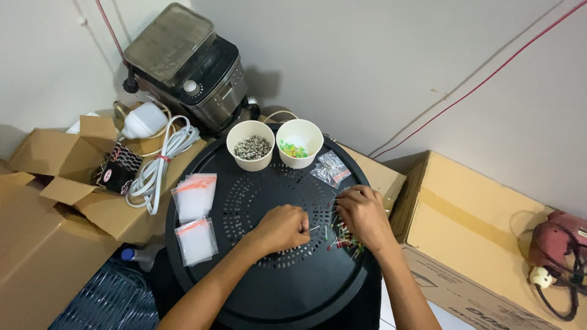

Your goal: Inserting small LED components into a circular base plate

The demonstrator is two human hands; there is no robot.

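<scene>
A round black perforated tray (269,299) fills the middle of the view, seen from above, with cardboard boxes (483,232) on either side and a coffee machine (189,67) behind it. At the tray's far edge stand two white cups, one holding dark small parts (252,147) and one holding green and yellow pieces (294,150). Beyond the left hand (282,227), toward the tray's left rim, lie two small clear zip bags (194,217); another clear bag (331,168) lies just above the right hand (362,214).

The left hand's fingers are pinched together on what looks like one thin-legged LED, its wire legs pointing toward the right hand. The right hand rests curled over a loose pile of red and green LEDs (345,239), just beside the left fingertips; whether it grips any is unclear.

The work in hand appears to be sorting LEDs singly; the next move calls for a fine fingertip pinch.

The right palm hides much of the pile, and the held piece's colour is too small to tell.
</scene>
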